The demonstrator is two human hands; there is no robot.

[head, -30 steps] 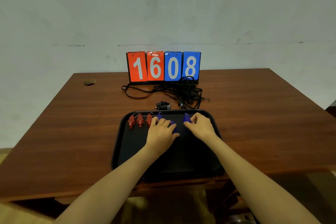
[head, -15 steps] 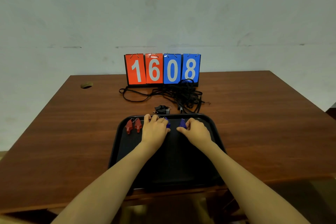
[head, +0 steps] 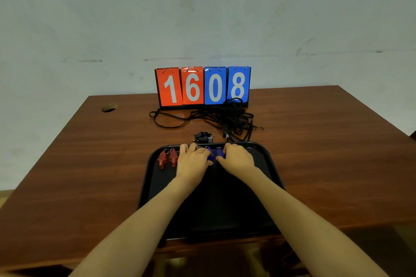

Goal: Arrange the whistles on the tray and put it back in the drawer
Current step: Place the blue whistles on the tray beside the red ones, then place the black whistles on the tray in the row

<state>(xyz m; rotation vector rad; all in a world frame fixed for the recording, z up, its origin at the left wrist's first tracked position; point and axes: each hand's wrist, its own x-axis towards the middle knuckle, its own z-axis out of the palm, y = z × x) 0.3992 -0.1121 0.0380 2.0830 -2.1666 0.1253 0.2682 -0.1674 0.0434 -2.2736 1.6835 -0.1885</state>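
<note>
Whistles (head: 173, 158) sit in a row along the far rim of the black tray (head: 267, 164), which rests on the near middle of the table (head: 90, 164). The row runs left to right. Each whistle's long axis points away from you, ring end toward the rim. Two red whistles (head: 162, 160) lie uncovered at the left end, side by side. Your left hand (head: 193, 162) lies palm down just right of them, fingers curled at the rim and hiding whatever is beneath. Whether it grips anything cannot be told. Your right hand (head: 236, 159) is close beside it, almost touching, and looks to pinch a blue whistle (head: 221, 153) between thumb and fingers. A second blue whistle (head: 210, 155) shows in the gap, against your left thumb. One black whistle (head: 202, 136) is off the tray, on the table just beyond the far rim, nearer your left fingertips than your right. Behind it are tangled black cords (head: 227, 119) and the scoreboard (head: 202, 86). Judgement: the row is nearly built and the black one is not yet on the tray. It needs a short forward reach over the rim, and your left hand is best placed. Mind the cords just to its right. No drawer is in view.
</note>
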